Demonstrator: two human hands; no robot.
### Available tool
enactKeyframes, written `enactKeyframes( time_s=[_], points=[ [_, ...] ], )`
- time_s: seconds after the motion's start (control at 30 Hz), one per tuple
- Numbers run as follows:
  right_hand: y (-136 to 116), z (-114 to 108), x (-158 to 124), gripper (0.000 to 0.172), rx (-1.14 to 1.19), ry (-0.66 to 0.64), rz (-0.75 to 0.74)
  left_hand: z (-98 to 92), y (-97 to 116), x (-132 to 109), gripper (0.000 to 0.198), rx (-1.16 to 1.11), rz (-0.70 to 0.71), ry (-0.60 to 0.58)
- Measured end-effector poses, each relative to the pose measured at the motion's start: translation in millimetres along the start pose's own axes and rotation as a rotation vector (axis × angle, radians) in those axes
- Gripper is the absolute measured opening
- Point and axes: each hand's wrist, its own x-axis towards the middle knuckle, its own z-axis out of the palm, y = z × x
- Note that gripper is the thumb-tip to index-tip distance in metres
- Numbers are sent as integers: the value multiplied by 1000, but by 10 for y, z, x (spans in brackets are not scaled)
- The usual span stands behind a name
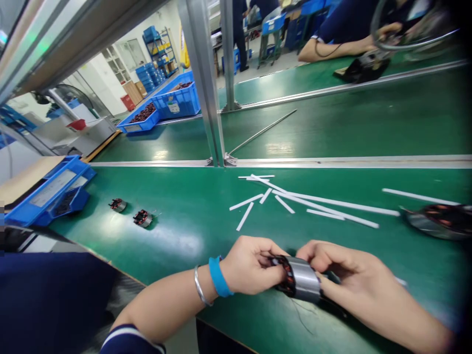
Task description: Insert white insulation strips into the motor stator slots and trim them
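A metal ring-shaped motor part (305,279) with copper windings lies on its side between my hands, low over the green table (184,196). My left hand (254,265), with a blue band and a silver bracelet at the wrist, has its fingers closed on the part's winding end. At the opposite end, my right hand (354,280) pinches the part with thumb and fingers. Thin wires hang below the part. Beyond my hands lie several white strips (324,200) of different lengths.
Two small wound parts (142,219) sit at the left, near blue bins (66,196). A larger wound part (442,221) lies at the right edge. A metal post (208,88) rises from the rail behind. Across the bench, a person's arm (335,49) rests near a dark object.
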Motion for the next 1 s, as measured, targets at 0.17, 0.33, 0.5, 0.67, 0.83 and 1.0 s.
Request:
enactKeyframes(
  time_s=[0.17, 0.33, 0.5, 0.67, 0.83, 1.0],
  points=[
    [88, -241, 66, 28, 29, -19, -13, -2, 125, -22, 30, -94, 12, -64],
    [543, -605, 283, 28, -586, 382, -77, -55, 193, -15, 55, -282, -115, -186],
    [684, -564, 371, 19, -671, 348, -40, -145, 142, 41, 43, -269, -149, -188],
    [573, -510, 322, 11, -655, 251, -54, -203, 75, 100, 34, -285, -102, -194],
    [458, -526, 272, 9, -544, 192, -53, -216, 38, 137, 30, -296, -96, -149],
    [139, -461, 113, 21, -209, 25, -84, -211, 12, 150, 38, -270, -137, -107]
  ],
)
